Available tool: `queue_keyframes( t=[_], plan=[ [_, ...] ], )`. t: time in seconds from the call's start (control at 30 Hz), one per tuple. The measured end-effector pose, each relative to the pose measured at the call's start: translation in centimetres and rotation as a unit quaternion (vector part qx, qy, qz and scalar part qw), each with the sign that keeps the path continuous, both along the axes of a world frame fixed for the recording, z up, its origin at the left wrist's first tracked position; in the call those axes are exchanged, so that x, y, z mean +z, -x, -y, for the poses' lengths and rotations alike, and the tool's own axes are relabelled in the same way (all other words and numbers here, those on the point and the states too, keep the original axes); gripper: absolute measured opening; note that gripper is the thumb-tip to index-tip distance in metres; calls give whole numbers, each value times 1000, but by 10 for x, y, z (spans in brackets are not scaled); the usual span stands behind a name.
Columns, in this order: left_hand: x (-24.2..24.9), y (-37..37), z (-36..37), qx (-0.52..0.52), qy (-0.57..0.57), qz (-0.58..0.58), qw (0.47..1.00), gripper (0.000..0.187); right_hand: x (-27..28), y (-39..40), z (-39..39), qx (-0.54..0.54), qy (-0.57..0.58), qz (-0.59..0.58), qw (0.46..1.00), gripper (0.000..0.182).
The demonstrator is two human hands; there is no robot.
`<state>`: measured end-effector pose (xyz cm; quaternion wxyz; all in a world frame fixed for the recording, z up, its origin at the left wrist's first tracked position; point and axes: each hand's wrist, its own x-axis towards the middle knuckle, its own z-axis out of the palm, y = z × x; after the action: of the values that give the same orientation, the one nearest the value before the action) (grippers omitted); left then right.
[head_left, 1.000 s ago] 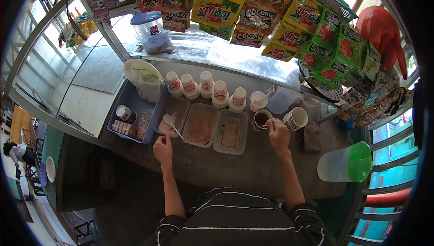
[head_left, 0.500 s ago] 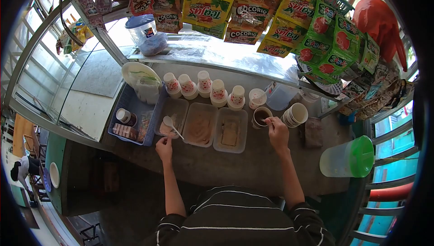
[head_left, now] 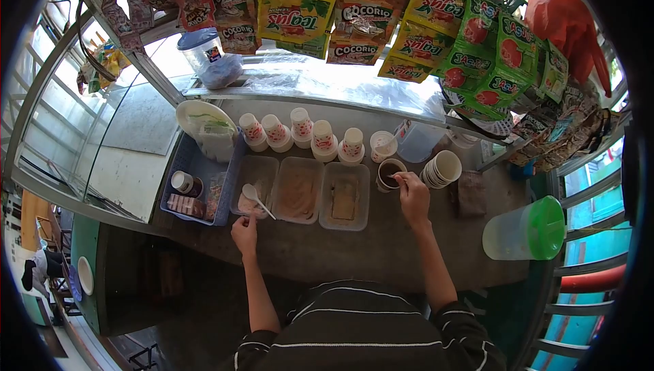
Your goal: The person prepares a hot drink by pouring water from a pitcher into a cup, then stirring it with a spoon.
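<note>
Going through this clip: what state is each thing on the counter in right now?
Cup: upright, holds dark drink, stirred by right hand.
Three trays: uncovered, holding powder.
Spoon: resting in left tray.
Left hand: on counter, empty.
Stack of cups: lying sideways.
Pitcher: green lid on.

My right hand hides whatever it holds in the cup. I can't read the small cups' print; the hanging packets are cut off above.

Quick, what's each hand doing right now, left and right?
Left hand: rests on the counter by the powder tray, holding nothing visible.
Right hand: closed on a stirrer in the cup.
</note>
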<state>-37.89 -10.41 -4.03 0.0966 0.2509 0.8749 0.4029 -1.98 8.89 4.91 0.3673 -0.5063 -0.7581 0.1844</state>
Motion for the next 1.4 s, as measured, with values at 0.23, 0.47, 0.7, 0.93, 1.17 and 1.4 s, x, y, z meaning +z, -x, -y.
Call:
queue_keyframes(
  t=[0.23, 0.47, 0.7, 0.93, 1.17, 1.4],
  plan=[
    [41, -23, -8, 11, 5, -91, 996, 36, 7, -4, 3, -4, 33, 37, 999, 19],
    [66, -55, -24, -120, -13, -88, 989, 27, 5, 1, 4, 5, 8, 19, 1000, 17],
    [68, -109, -39, -370, -65, -85, 923, 28, 1, 2, -1, -1, -16, 3, 1000, 17],
    [54, -126, -44, -432, -26, -125, 893, 29, 9, -5, 5, -20, 41, 45, 998, 19],
    [42, -119, -47, -446, -27, -141, 883, 26, 2, -1, 0, 1, 9, 12, 1000, 18],
    [51, -117, -46, -423, -13, -130, 897, 25, 8, -3, -4, -2, 26, 32, 999, 19]
  ],
)
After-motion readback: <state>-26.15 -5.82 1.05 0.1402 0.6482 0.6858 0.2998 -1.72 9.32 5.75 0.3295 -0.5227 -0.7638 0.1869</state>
